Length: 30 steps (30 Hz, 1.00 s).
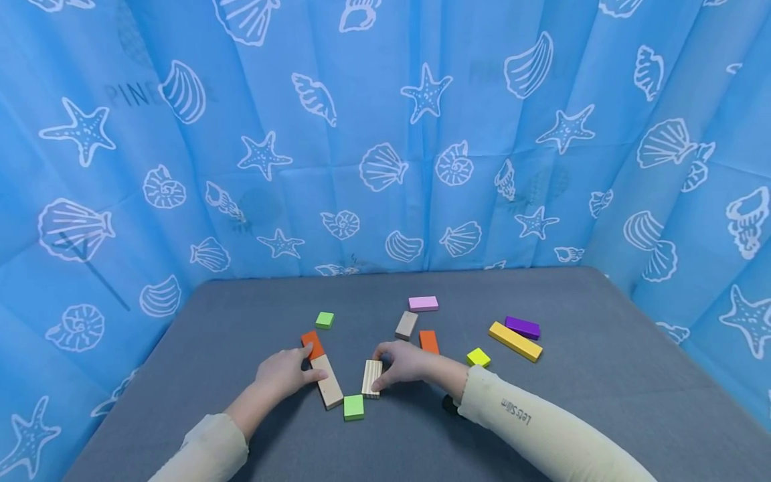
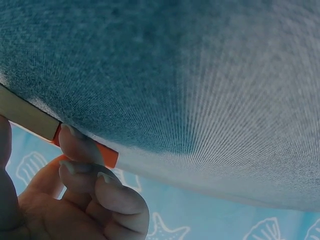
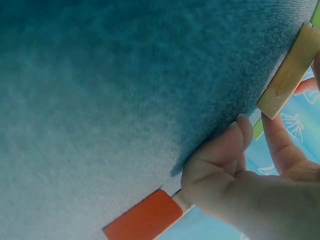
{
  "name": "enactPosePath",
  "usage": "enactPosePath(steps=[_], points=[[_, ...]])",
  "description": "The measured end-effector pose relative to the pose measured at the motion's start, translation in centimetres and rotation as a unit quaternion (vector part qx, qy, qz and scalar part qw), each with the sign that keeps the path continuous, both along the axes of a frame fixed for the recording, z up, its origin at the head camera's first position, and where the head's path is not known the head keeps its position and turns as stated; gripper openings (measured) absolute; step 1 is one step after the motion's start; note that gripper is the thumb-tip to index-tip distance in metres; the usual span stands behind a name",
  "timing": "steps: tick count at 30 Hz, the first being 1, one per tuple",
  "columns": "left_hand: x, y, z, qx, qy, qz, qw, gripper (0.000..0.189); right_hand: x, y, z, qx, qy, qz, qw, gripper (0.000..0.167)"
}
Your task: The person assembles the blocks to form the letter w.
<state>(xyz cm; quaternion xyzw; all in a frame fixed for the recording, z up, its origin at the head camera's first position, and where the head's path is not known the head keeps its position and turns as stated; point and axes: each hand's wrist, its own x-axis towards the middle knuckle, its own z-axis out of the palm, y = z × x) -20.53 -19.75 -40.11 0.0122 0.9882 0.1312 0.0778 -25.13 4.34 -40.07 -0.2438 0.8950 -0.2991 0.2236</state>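
My left hand [image 1: 283, 371] has its fingertips against an orange block [image 1: 312, 343] and its thumb on a plain wooden block [image 1: 328, 388]. These two lie end to end in a slanting line. In the left wrist view, curled fingers bear on the side of the orange block [image 2: 107, 155]. To the right, my right hand [image 1: 405, 363] pinches a striped wooden block [image 1: 372, 378] between thumb and fingers near its two ends. The right wrist view shows this block [image 3: 287, 75] low over the cloth. A light green block [image 1: 353, 407] sits between the wooden blocks' near ends.
Beyond the hands lie another green block [image 1: 324, 320], a grey-brown block [image 1: 406, 325], a pink block [image 1: 423, 304] and a second orange block [image 1: 429, 341]. Rightward are yellow [image 1: 478, 357], amber [image 1: 515, 341] and purple [image 1: 523, 327] blocks. A blue curtain [image 1: 385, 134] hangs behind the grey table [image 1: 602, 375].
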Motion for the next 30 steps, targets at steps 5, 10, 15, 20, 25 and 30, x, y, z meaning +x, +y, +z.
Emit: enactPosePath(steps=[5, 10, 15, 20, 25, 30], points=[[-0.01, 0.0, -0.1, -0.003, 0.004, -0.001, 1.0, 0.074, 0.06, 0.03, 0.1, 0.001, 0.0, 0.003, 1.0, 0.036], [-0.04, 0.02, -0.15, -0.003, 0.003, 0.001, 1.0, 0.075, 0.09, 0.03, 0.15, 0.001, -0.005, 0.003, 1.0, 0.037], [0.03, 0.11, -0.02, -0.004, 0.001, 0.002, 1.0, 0.075, 0.1, 0.0, 0.15, 0.004, -0.009, 0.001, 0.9999, 0.039], [0.04, 0.22, 0.01, -0.002, 0.0, 0.002, 1.0, 0.074, 0.03, 0.1, 0.15, 0.005, -0.012, 0.0, 0.9999, 0.046], [-0.08, 0.35, -0.04, 0.007, -0.003, 0.002, 1.0, 0.073, 0.05, 0.23, 0.24, 0.001, -0.017, -0.006, 0.9998, 0.053], [-0.24, 0.25, -0.1, 0.016, -0.009, 0.001, 0.9998, 0.073, -0.02, 0.32, 0.45, -0.009, -0.039, -0.028, 0.9988, 0.056]])
